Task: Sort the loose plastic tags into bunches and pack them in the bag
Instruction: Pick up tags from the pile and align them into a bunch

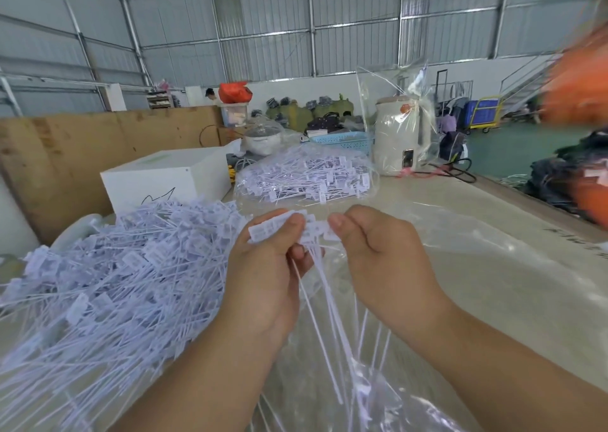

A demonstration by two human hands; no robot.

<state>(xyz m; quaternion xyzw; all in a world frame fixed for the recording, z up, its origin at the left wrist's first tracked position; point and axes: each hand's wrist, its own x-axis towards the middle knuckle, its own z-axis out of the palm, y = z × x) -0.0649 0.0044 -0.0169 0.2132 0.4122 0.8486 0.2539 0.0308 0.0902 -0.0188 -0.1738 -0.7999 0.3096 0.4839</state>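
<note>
I note left hand and right hand both pinching small tag bunch above clear bag. Loose tag pile left of bag. Filled bag beyond, apparently tags inside.

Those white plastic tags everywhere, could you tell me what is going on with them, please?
A person is sorting tags by hand at a table. The left hand and right hand together hold a small bunch of tags by their flat heads, thin tails hanging down. A big loose pile of tags lies to the left. Farther back sits a clear bag already holding many tags. More clear plastic sheet covers the table under the hands.
</note>
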